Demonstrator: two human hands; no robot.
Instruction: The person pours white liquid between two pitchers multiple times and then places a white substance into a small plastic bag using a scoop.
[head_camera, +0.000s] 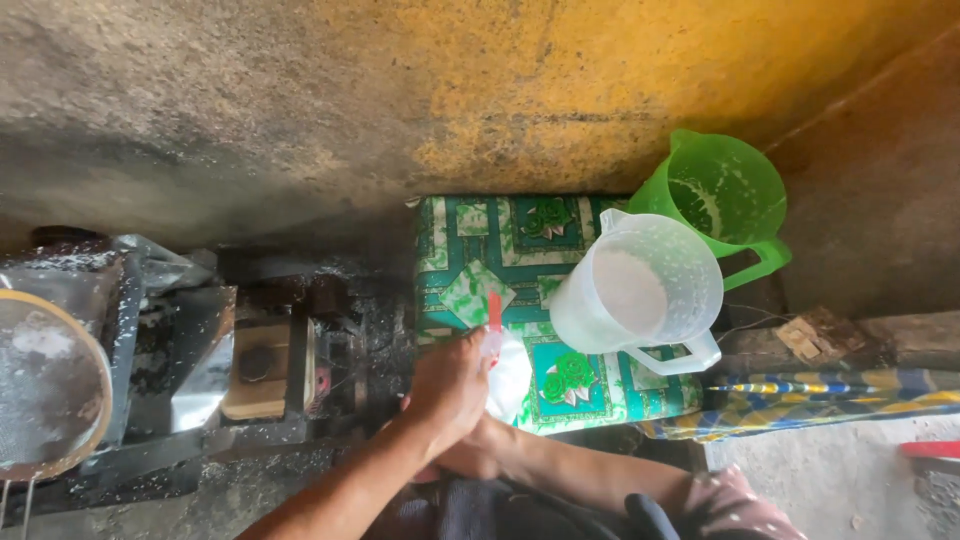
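The left hand (447, 385) is closed around the neck of a clear plastic bag (508, 380) with a red strip (494, 310) sticking up, over the green patterned bench (470, 240). The right hand (470, 455) lies beneath it, grip hidden. 2 jugs, white (640, 290) and green (720, 190), stand just right.

A small clear plastic bag (508, 385), filled with white liquid and bulging round at the bottom. Neck gathered and pinched upward, topped by a short red strip (494, 311) standing nearly upright (a tie or straw, hard to tell which). Held just above the near edge of a green-and-white floral cloth (470, 240), partly hidden behind the fingers.
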